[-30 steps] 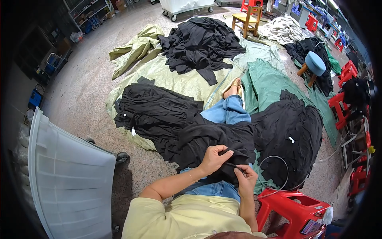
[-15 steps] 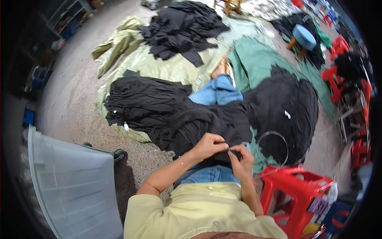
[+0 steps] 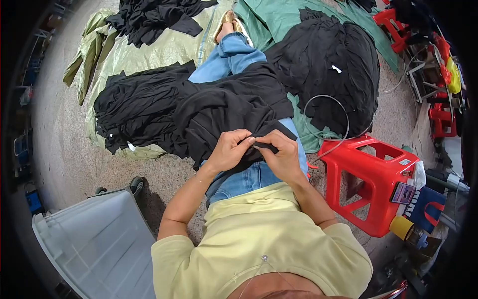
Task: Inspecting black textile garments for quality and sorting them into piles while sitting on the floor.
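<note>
The black garment (image 3: pixel 234 107) on the lap is soft, matt cloth. The jeans (image 3: pixel 239 179) are blue denim. The red stool (image 3: pixel 371 172) is shiny, smooth plastic. The grey bin (image 3: pixel 94 244) is dull plastic. The floor (image 3: pixel 59 144) looks rough and speckled. The green sheet (image 3: pixel 149 50) looks woven and a bit shiny.

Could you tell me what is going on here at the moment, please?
A person in a yellow shirt and jeans sits on the floor with a black garment draped over the lap. The left hand and right hand pinch its edge together just above the knees. More black garments lie in piles on green sheets around the legs. A red plastic stool stands to the right and a grey bin to the left.
</note>
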Motion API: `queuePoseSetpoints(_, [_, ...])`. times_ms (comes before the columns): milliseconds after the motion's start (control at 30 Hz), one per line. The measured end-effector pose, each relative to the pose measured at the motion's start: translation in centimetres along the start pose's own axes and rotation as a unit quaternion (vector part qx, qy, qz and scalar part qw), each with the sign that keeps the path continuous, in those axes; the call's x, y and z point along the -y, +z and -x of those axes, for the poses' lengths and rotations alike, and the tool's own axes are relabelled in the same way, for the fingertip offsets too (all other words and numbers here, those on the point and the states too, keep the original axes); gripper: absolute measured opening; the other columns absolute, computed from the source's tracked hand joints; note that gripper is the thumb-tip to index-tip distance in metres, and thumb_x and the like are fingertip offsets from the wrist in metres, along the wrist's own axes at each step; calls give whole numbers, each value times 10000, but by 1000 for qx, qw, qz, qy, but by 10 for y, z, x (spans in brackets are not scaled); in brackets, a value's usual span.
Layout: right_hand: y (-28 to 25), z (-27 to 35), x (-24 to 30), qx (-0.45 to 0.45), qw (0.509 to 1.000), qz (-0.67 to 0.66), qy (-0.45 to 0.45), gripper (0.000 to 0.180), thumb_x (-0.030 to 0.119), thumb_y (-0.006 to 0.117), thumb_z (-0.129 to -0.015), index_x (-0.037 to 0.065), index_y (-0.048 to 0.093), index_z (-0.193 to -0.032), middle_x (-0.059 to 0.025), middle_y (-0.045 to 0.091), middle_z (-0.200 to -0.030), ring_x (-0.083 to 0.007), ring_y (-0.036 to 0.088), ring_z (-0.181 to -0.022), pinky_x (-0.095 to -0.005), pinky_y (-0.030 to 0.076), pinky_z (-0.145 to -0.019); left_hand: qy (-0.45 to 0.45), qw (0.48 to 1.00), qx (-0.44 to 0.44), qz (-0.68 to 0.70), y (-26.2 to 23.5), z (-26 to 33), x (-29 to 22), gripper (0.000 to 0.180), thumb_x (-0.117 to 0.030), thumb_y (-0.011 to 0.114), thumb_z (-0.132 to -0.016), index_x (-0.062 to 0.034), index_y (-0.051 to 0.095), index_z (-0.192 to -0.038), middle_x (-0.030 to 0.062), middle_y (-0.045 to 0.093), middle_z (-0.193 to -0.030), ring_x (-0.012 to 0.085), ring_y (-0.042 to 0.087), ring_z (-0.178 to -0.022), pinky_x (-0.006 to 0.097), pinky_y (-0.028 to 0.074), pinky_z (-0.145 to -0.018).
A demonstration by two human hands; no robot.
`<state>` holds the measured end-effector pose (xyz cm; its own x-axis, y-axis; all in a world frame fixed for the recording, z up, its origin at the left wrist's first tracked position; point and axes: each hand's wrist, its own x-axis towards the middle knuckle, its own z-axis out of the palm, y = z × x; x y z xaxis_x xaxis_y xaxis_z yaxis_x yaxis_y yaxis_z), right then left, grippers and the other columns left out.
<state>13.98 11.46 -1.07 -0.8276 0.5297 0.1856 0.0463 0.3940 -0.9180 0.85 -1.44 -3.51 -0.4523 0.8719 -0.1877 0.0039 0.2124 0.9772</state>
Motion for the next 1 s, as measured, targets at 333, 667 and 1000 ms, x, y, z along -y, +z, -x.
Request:
queuePoseSetpoints(333, [-4, 2, -15, 51, 998, -21, 8, 192, -79, 732, -724, -12, 697, -901, -117, 675, -822, -257, 674, -750, -314, 514, -646, 33, 999, 12, -35, -6, 11, -9, 181, -86, 723, -867, 66, 638, -915, 89, 526, -718, 128, 482, -645, 304, 401, -592])
queuePoseSetpoints(667, [-3, 3, -19, 85, 967, -190, 148, 107, -58, 738, -806, -29, 700, -903, -47, 693, -849, -96, 631, -771, -230, 494, -712, -66, 990, -35, 124, 2, 17, -11, 106, -65, 662, -900, 10, 679, -826, -87, 554, -735, -7, 443, -693, 202, 351, -581])
queuePoseSetpoints(1000, [2, 7, -35, 99, 749, -529, 386, 136, 156, 680, -952, 40, 669, -1022, 14, 700, -904, -43, 635, -792, -190, 496, -736, -84, 961, -87, 247, 17, 14, 2, 74, -48, 669, -900, 17, 705, -889, -64, 625, -799, 5, 511, -722, 176, 418, -647])
